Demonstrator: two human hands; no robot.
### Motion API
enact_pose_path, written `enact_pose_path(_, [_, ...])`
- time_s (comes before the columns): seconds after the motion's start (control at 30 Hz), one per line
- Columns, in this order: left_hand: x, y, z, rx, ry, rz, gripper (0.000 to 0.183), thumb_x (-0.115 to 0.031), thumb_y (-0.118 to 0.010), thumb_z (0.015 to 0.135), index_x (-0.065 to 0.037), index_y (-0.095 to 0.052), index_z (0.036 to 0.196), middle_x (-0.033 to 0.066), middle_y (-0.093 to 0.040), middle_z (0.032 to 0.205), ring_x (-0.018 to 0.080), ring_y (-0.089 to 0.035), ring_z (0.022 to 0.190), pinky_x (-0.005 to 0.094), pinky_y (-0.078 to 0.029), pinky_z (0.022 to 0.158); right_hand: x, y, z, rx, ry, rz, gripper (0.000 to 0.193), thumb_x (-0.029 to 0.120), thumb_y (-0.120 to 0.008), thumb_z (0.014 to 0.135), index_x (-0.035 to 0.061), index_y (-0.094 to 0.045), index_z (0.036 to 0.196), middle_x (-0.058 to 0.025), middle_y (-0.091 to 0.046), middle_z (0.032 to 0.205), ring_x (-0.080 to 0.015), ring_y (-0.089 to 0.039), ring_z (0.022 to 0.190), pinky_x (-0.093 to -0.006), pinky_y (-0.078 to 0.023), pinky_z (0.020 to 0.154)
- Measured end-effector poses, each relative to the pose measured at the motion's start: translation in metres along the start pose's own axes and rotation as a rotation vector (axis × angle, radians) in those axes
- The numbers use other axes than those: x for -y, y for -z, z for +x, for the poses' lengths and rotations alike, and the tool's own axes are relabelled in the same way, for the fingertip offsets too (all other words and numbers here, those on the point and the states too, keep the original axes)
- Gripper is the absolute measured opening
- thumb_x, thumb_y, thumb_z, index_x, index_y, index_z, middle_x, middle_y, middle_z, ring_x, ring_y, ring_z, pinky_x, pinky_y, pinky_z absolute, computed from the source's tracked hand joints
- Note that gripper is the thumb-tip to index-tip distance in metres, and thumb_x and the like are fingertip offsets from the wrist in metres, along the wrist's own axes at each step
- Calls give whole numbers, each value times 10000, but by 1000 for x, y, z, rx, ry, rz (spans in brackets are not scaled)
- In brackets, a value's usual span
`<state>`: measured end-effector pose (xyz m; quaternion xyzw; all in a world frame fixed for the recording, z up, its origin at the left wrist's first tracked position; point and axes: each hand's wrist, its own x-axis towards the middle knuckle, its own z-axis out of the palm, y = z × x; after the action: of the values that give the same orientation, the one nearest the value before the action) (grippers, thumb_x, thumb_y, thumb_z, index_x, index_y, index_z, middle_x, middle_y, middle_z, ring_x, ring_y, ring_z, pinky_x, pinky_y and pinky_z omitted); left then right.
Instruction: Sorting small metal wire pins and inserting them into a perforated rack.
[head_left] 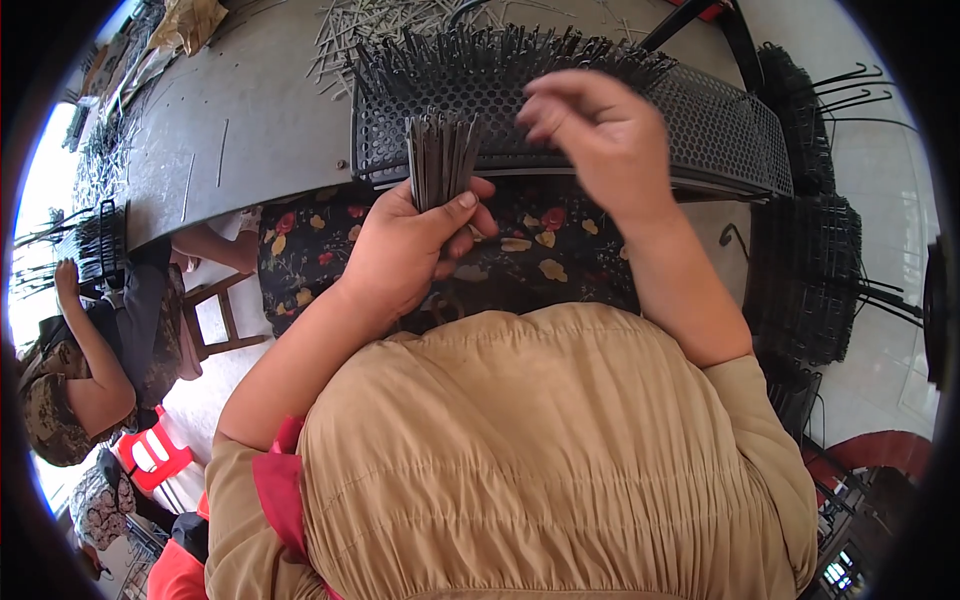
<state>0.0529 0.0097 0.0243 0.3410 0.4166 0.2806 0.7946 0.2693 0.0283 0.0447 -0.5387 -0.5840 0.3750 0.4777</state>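
My left hand (420, 230) is closed around a bundle of thin dark metal strips (442, 160). The strips stand roughly upright, their ends rising above the fist in front of my lap. To the right, my right hand (605, 140) is raised over the front side of a black perforated metal basket (720, 125). Its fingers are loosely bent and a little blurred, with nothing visible in them. Along the basket's left and middle part stands a dense row of similar dark metal pieces (500, 60).
Loose thin strips (345, 35) lie scattered on the grey metal table (270, 110) behind the basket. Stacks of dark racks with hooked rods (805, 270) stand at the right. Another person (90, 370) works at the left, near a wooden stool (225, 315).
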Motion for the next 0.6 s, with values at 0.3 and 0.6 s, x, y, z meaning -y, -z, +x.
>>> enact_pose_path(0.3, [-7,-19,-4,18,29,53,152,-113,-573,964,-57,-606,1101,38,-678,886,74,-579,680,198,-388,464,0,-14,-20,283,-278,401,93,43,-661,892,2,-670,976,-60,-696,888,-88,-645,749,-201,-509,618])
enact_pose_path(0.6, [0,-13,-2,-62,11,5,130,-96,-607,939,-77,-598,1067,30,-675,875,73,-585,678,190,-379,467,-2,-18,-22,186,-350,539,162,53,-681,880,-6,-662,1029,-63,-690,880,-99,-651,755,-217,-532,621])
